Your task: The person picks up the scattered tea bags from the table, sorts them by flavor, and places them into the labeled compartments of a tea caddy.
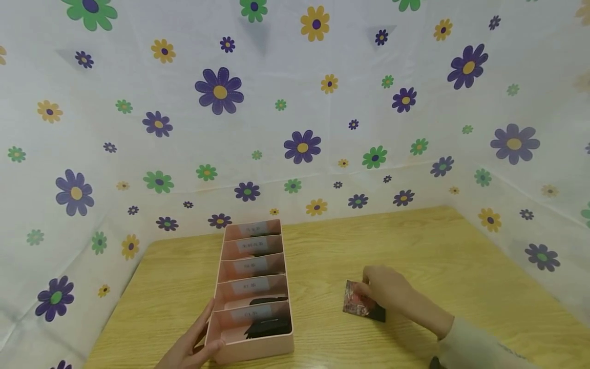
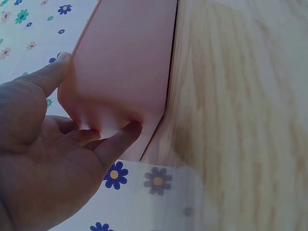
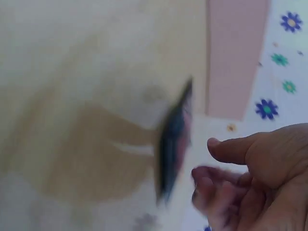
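Note:
A long pink divided box (image 1: pixel 258 349) with paper labels stands on the table, left of centre. My left hand (image 1: pixel 190 347) grips its near left corner, the thumb at the front and the fingers along the side. In the left wrist view, bent fingertips press the pink wall (image 2: pixel 120 57). Right of the box, a small flat sachet (image 1: pixel 352 306), patterned red-grey with a dark end, is under my right hand (image 1: pixel 392 293). The right wrist view shows the sachet (image 3: pixel 173 144) edge-on and blurred, apart from the loosely bent fingers (image 3: pixel 221 192).
Dark sachets (image 1: pixel 269 327) lie in the box's compartments, most visibly the nearest ones. The wooden table (image 1: pixel 322 256) meets a flower-printed white sheet (image 1: pixel 276 66) behind and at both sides. A dark object (image 1: pixel 435 363) shows at the bottom edge beside the right sleeve (image 1: pixel 475 346).

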Tool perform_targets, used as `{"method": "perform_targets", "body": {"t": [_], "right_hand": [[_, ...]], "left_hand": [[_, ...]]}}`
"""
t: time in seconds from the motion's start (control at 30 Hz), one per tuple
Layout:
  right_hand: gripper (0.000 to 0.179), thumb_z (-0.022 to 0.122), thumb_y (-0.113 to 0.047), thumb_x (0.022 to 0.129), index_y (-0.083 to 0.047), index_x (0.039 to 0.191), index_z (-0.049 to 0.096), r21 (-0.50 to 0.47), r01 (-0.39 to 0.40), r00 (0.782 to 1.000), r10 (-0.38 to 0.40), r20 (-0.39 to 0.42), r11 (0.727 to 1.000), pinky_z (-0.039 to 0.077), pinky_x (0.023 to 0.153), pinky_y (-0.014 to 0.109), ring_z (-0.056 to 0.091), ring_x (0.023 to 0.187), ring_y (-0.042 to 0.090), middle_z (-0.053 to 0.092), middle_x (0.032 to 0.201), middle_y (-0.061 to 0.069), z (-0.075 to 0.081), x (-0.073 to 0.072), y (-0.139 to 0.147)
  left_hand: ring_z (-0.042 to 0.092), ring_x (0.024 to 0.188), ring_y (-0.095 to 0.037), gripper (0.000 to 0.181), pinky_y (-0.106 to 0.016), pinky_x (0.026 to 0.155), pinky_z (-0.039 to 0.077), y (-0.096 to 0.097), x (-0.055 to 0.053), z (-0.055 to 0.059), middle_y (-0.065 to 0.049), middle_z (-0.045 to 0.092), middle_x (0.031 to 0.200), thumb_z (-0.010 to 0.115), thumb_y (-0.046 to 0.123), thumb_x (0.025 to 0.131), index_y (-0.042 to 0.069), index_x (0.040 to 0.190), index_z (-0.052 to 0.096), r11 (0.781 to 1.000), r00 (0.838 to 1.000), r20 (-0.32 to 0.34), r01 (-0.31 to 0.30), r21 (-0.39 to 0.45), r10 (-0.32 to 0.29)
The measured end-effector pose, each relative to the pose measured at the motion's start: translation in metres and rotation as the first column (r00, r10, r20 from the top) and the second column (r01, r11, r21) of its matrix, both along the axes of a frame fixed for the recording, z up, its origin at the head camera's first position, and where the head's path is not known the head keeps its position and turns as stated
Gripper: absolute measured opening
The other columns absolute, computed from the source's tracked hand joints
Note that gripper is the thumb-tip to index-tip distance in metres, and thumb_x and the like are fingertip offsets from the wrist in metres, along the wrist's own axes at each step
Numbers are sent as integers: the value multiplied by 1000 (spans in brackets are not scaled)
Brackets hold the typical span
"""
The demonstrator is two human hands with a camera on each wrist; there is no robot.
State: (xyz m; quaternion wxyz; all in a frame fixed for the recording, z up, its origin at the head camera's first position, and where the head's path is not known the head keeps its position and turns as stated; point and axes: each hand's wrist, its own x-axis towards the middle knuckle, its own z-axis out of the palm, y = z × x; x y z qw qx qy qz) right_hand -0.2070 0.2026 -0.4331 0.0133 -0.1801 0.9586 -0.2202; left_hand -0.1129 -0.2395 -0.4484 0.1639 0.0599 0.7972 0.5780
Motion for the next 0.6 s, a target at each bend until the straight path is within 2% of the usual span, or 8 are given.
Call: {"method": "perform_targets", "body": {"t": [0.07,0.13,0.23,0.27,0.33,0.4,0.47,0.6], "right_hand": [[5,74,-8,95,-4,95,72,32,-102,993,103,-55,994,52,57,29,62,67,14,68,80,1,6,-5,8],[18,72,3,93,-2,109,73,78,-253,961,260,-93,964,59,75,39,69,90,24,72,102,10,11,-9,14],[41,66,14,90,-1,128,69,116,-442,892,450,-47,889,54,97,53,60,122,40,63,134,21,18,-12,19],[45,64,16,91,-3,131,69,121,-486,871,492,-19,865,51,101,54,56,128,41,59,142,22,19,-12,20],[48,61,16,93,-5,136,67,115,-534,845,533,41,838,50,103,55,52,134,42,52,150,24,19,-11,19],[45,60,13,96,-7,135,68,115,-559,829,556,55,821,50,104,52,53,134,39,52,150,23,16,-11,18],[40,61,10,97,-7,132,70,115,-563,826,561,51,818,52,102,50,55,130,37,55,147,23,12,-12,18],[37,68,5,95,-4,131,69,122,-524,851,524,36,843,52,102,50,58,127,38,59,142,23,6,-15,20]], "left_hand": [[16,148,-58,89,-61,105,47,1,0,0,-31,3,167,61,24,106,9,167,-1,1000,1000,-1,-2,1,2],[16,148,-58,88,-61,105,47,1,0,0,-31,3,167,62,24,106,9,167,0,1000,1000,-1,-7,-1,7],[17,148,-58,88,-61,105,47,0,0,0,-31,4,167,62,24,106,9,167,0,1000,1000,0,-12,-8,12],[17,147,-58,89,-61,105,47,0,0,0,-31,4,167,62,24,105,9,167,0,1000,1000,0,-14,-11,14],[17,147,-58,89,-61,105,46,0,0,0,-31,4,167,62,24,105,9,167,0,1000,1000,-2,-13,-16,13],[17,147,-58,89,-61,105,46,1,0,0,-31,4,167,62,24,105,9,167,0,1000,1000,-1,-14,-20,14],[18,147,-58,89,-61,105,47,1,0,0,-31,4,167,63,25,105,9,167,1,1000,1000,1,-19,-22,19],[18,147,-58,89,-60,104,48,1,0,-1,-31,5,167,64,26,104,10,167,2,999,999,8,-31,-27,31]]}}
